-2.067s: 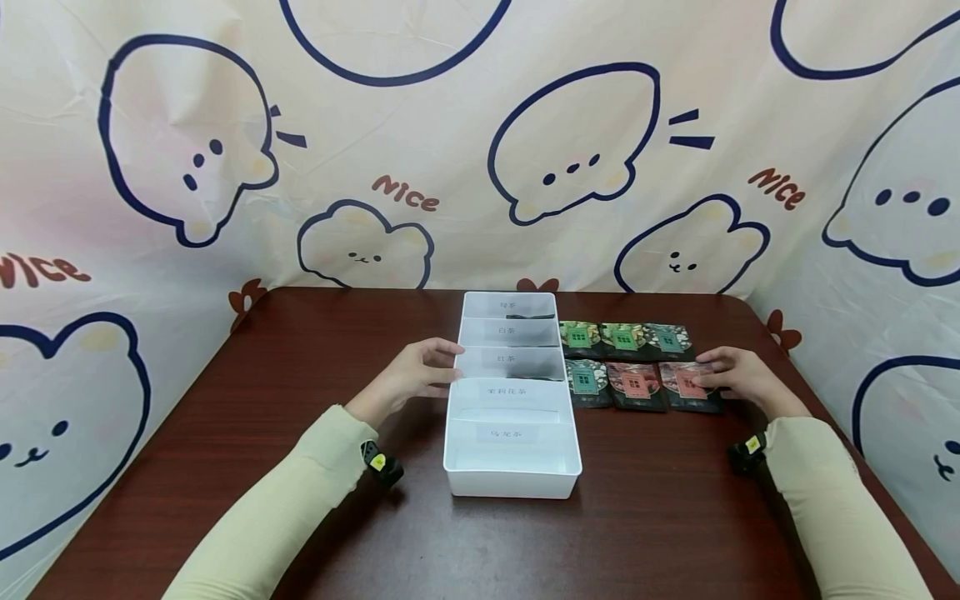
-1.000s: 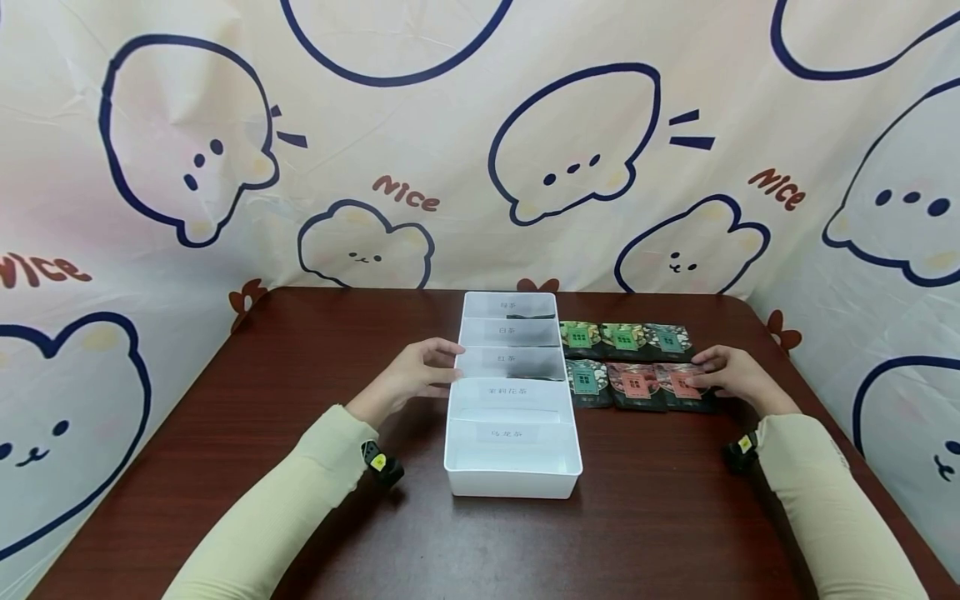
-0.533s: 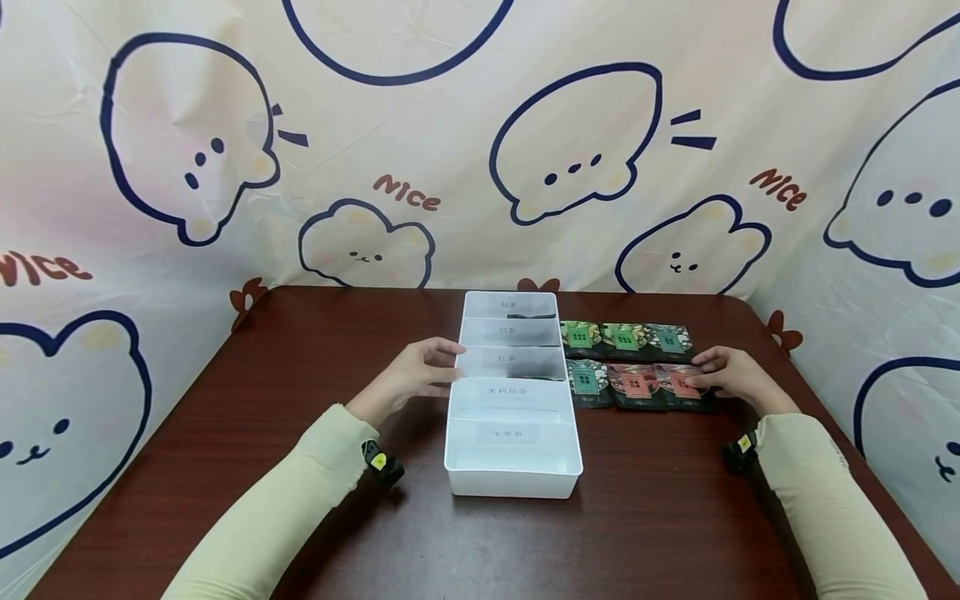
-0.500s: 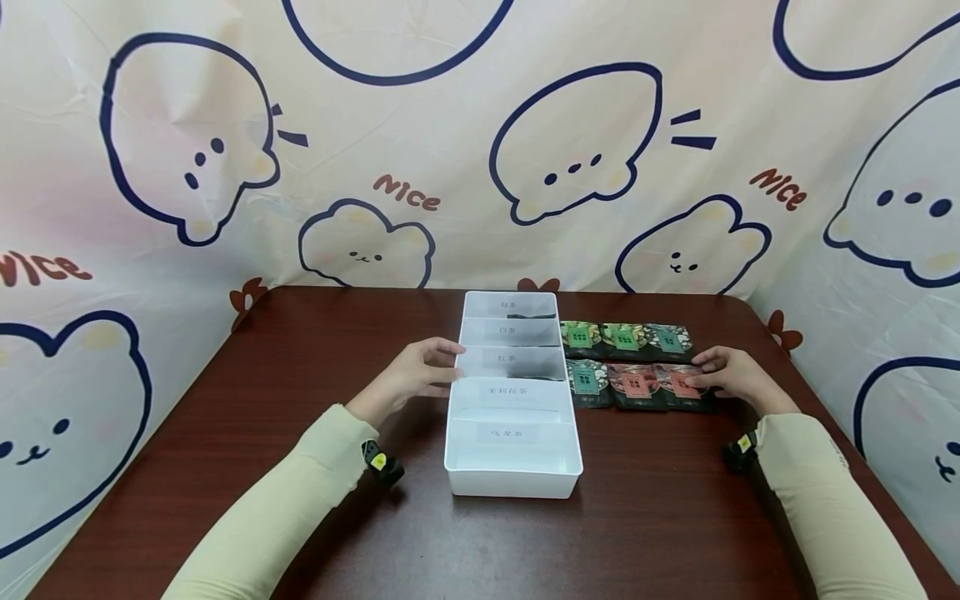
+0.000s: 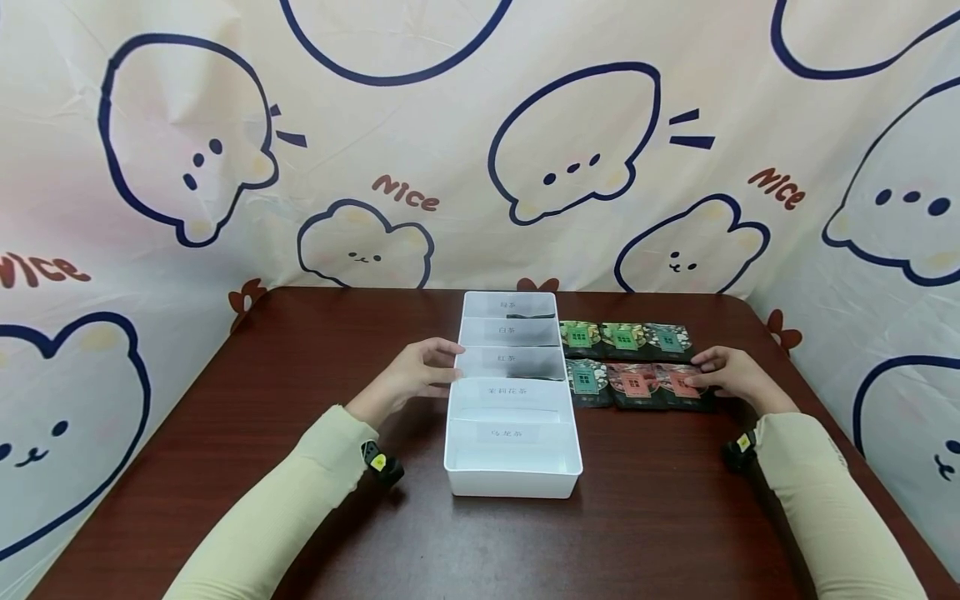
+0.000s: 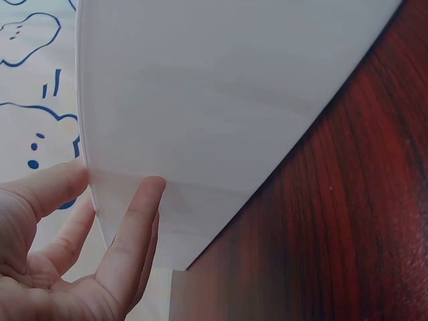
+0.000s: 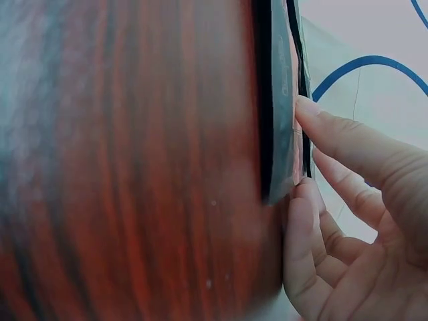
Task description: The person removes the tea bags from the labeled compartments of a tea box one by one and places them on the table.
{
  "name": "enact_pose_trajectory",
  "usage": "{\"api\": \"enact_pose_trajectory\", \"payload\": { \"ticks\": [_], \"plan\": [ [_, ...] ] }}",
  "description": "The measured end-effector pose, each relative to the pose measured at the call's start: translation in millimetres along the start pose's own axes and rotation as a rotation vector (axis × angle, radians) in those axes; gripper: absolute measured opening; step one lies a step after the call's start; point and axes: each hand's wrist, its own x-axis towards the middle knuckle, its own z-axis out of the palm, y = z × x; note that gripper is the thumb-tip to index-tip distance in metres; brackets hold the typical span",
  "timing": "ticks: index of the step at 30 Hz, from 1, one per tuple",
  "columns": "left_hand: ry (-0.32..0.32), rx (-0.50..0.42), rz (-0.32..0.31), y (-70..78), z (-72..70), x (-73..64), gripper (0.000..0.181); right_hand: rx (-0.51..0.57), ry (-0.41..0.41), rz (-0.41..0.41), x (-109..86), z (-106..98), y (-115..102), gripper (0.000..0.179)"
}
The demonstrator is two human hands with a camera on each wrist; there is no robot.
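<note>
A long white divided box (image 5: 512, 485) stands mid-table, each compartment bearing a printed label. My left hand (image 5: 411, 375) touches its left side; in the left wrist view, fingertips meet the rim and a straight finger (image 6: 137, 231) lies along the outer wall. Right of the box lie two rows of flat tea sachets. My right hand (image 5: 738, 379) rests with its fingertips on the nearer row's rightmost red-labelled sachet (image 5: 678, 385). In the right wrist view, the thumb lies on this sachet's face (image 7: 282, 127), with the other fingers around its edge.
Next to that sachet lie another red one (image 5: 636, 385) and a teal one (image 5: 587, 382). Behind them are two green sachets (image 5: 581, 336) and a teal one (image 5: 669, 340). Thin dark edges show in some box compartments. A patterned cloth (image 5: 450, 150) hangs behind the dark wooden table (image 5: 330, 333).
Since the earliest frame, my right hand has slid the rightmost red sachet slightly left, against the neighbouring red one. Over the last second it has stayed still. My left hand has not moved.
</note>
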Motion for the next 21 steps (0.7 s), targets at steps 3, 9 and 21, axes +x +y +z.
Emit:
{"api": "enact_pose_trajectory", "payload": {
  "ticks": [3, 9, 21],
  "plan": [
    [-0.002, -0.001, 0.005, -0.4, -0.1, 0.3, 0.043, 0.017, -0.01, -0.007, -1.4, -2.3, 1.5, 0.065],
    [0.0, 0.001, 0.003, 0.7, -0.1, -1.0, 0.043, 0.066, 0.01, -0.029, -5.6, -7.8, -1.1, 0.067],
    [-0.005, -0.019, -0.008, 1.4, 0.2, -1.1, 0.044, 0.18, 0.092, -0.326, -26.5, 8.4, -86.4, 0.04]
  ]
}}
